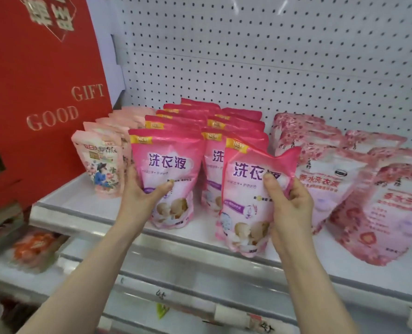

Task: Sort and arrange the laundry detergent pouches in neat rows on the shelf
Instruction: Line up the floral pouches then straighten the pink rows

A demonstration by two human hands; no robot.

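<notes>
Two rows of bright pink detergent pouches stand upright on the white shelf (84, 208). My left hand (143, 192) grips the front pouch of the left row (169, 169) at its lower left side, thumb across its face. My right hand (290, 203) holds another bright pink pouch (248, 189), tilted and lifted slightly in front of the right row (234, 126), its bottom near the shelf's front edge. A row of pale pink pouches (104, 162) stands at the left.
Several floral pink pouches (332, 184) lean loosely on the right of the shelf. A large red gift box (39, 92) stands at the left. White pegboard (272, 56) backs the shelf. Price tags hang on the lower rail (224, 312); packaged goods lie below left.
</notes>
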